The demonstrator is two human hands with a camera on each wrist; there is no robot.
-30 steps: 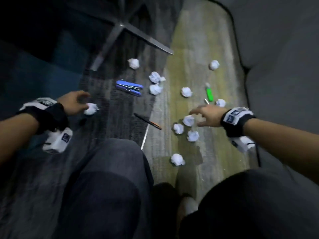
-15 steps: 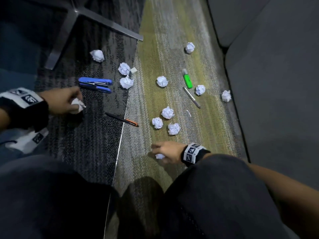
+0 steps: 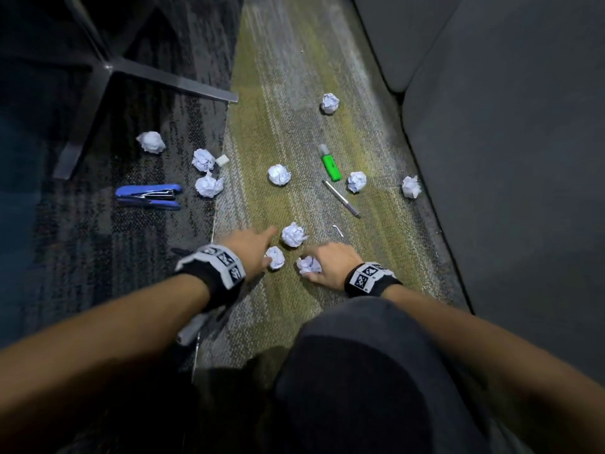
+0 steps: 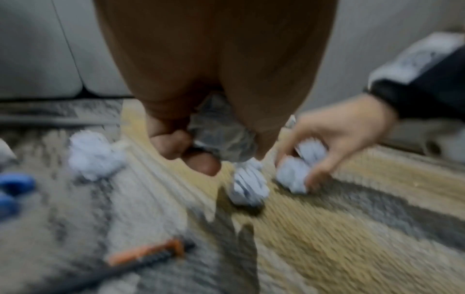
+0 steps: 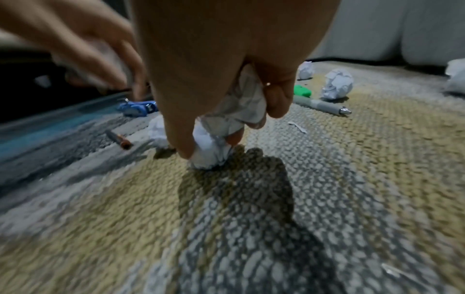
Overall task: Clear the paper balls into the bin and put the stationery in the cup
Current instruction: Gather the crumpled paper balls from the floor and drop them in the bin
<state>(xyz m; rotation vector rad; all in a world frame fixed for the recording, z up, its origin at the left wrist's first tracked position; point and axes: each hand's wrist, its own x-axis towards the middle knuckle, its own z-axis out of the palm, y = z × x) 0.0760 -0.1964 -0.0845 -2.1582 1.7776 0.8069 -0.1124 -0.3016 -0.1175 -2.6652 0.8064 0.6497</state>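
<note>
Several white paper balls lie scattered on the carpet. My left hand holds one crumpled ball in its curled fingers, just above another ball on the floor. My right hand keeps one ball in the palm and pinches a second against the carpet. A third loose ball lies just beyond both hands. Stationery on the floor: blue stapler, green highlighter, silver pen, white eraser, black-and-orange pen. No bin or cup is in view.
A metal chair base stands at the far left on the dark carpet. A grey sofa runs along the right side. My knees fill the near edge. A small white scrap lies near the silver pen.
My left hand carried its ball rightward from the dark carpet to the middle cluster. My right hand picked up the nearest ball and moved forward onto another one.
</note>
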